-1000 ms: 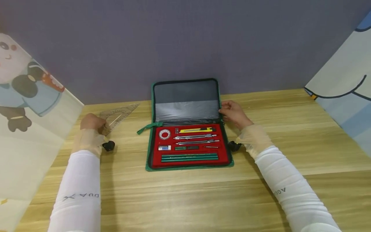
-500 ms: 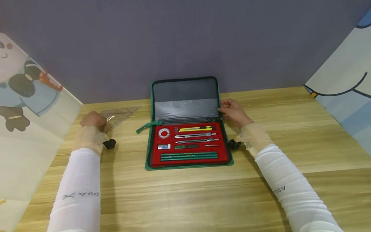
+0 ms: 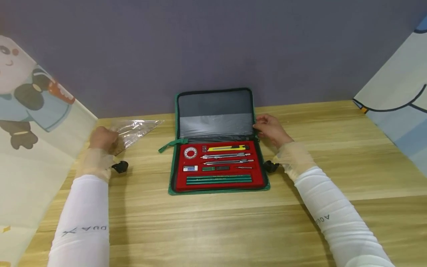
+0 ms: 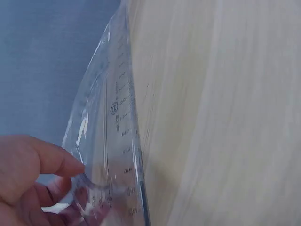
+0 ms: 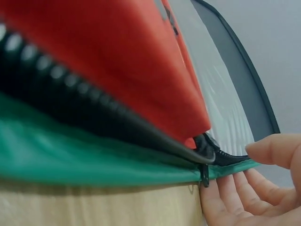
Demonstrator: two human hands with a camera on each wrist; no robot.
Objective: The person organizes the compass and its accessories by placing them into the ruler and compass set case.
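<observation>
My left hand (image 3: pixel 102 138) pinches a clear set square (image 3: pixel 141 129) by its left end, over the table's back left. Thumb and fingertips (image 4: pixel 75 167) meet at the square's edge in the left wrist view, where printed scale marks show along its long side. A green zip case (image 3: pixel 176 107) lies unfolded in the middle, its lid leaning up towards the back panel. With my right hand (image 3: pixel 271 129) I hold the lid's right edge, thumb (image 5: pixel 270 149) on the inner side and fingers under the green border.
In the case's red tray (image 3: pixel 258 174) sit a yellow utility knife (image 3: pixel 227 148), two metal compasses (image 3: pixel 227 162), an eraser (image 3: pixel 190 168), green pencils (image 3: pixel 218 179) and a white ring (image 3: pixel 190 152). A grey panel (image 3: pixel 213 48) stands behind.
My left hand has shifted slightly left, and the set square has tilted so that its face catches bright glare. My right hand stays at the lid's edge.
</observation>
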